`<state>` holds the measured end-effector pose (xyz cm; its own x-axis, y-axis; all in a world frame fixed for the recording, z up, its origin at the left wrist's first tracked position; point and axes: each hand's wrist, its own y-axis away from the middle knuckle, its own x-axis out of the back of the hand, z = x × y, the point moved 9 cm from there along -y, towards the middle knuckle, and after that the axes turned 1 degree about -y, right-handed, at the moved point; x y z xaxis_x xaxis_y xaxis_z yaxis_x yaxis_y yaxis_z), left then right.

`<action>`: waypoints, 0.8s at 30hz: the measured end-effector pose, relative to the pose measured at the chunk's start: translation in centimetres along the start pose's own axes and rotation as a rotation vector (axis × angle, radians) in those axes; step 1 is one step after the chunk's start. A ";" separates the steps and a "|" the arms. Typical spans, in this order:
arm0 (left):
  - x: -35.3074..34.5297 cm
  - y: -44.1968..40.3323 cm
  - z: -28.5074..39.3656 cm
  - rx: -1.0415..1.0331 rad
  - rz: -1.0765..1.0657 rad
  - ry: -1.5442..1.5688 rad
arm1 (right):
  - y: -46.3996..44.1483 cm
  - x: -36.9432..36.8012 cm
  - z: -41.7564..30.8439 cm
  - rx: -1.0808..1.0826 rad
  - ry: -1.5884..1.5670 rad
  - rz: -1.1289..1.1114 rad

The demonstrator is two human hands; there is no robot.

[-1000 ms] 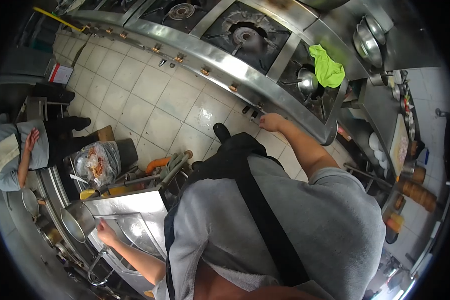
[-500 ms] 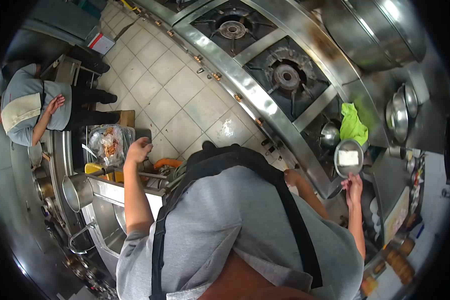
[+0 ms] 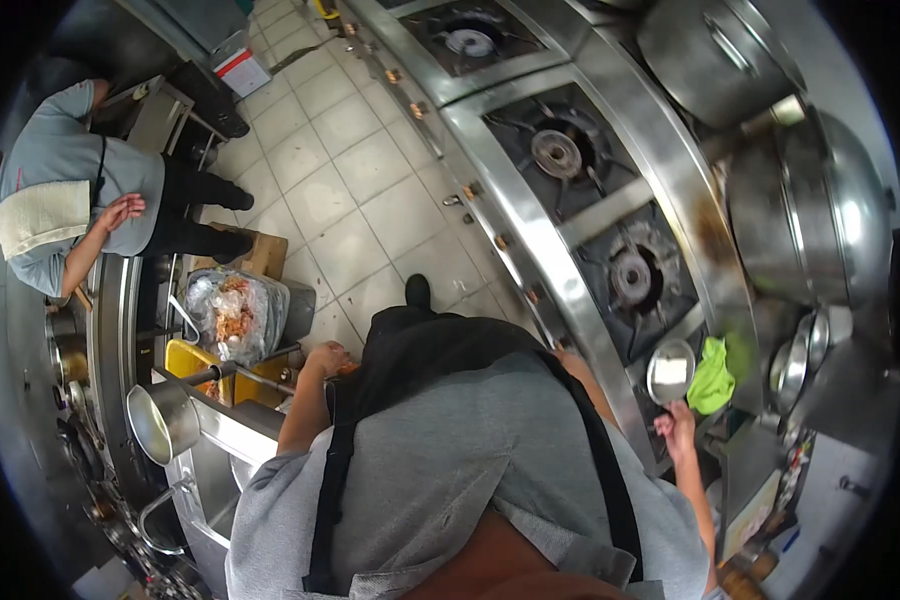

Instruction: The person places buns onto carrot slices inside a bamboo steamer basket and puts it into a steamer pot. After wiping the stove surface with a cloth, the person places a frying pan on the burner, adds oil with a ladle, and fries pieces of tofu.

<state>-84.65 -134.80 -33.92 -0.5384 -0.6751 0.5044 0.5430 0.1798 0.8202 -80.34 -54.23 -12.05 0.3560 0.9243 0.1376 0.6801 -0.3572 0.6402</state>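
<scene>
My left hand point(image 3: 329, 360) hangs beside the black apron point(image 3: 425, 345), near the sink's edge, with loosely bent fingers and nothing visible in it. My right hand point(image 3: 566, 358) is mostly hidden beyond my shoulder strap, close to the stove's front edge; its fingers cannot be made out. Farther right, another person's hand point(image 3: 678, 424) reaches from behind my shoulder to a metal bowl point(image 3: 651, 384). A white block point(image 3: 673, 371) lies inside the bowl, beside a bright green cloth point(image 3: 712, 380) on the stove.
Gas burners point(image 3: 631, 279) line the stove. Large metal pots point(image 3: 805, 215) stand behind it. A co-worker point(image 3: 130, 190) is at the left counter. Nearby are a plastic-lined container of orange scraps point(image 3: 234, 312), a yellow bin point(image 3: 183, 357) and a saucepan point(image 3: 162, 423).
My view has turned, and the stove shows farther left and lower. My left hand has come down nearer my body. The other person's bowl has moved close to the green cloth.
</scene>
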 end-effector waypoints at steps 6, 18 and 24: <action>5.7 -6.2 -2.2 -0.128 -0.008 -0.172 | -9.4 -42.2 -6.4 0.369 0.984 -0.567; 29.2 -12.3 15.0 -0.288 0.264 0.004 | -15.2 -59.7 -19.8 0.647 1.328 -0.587; 40.4 -18.2 23.4 -0.446 0.347 -0.042 | -20.8 -67.0 -24.9 0.592 1.202 -0.618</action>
<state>-131.40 -148.63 -22.15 -0.3004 -0.5994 0.7420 0.9075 0.0599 0.4158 -134.27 -105.39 -15.74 -0.6135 0.3955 0.6835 0.7852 0.3978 0.4746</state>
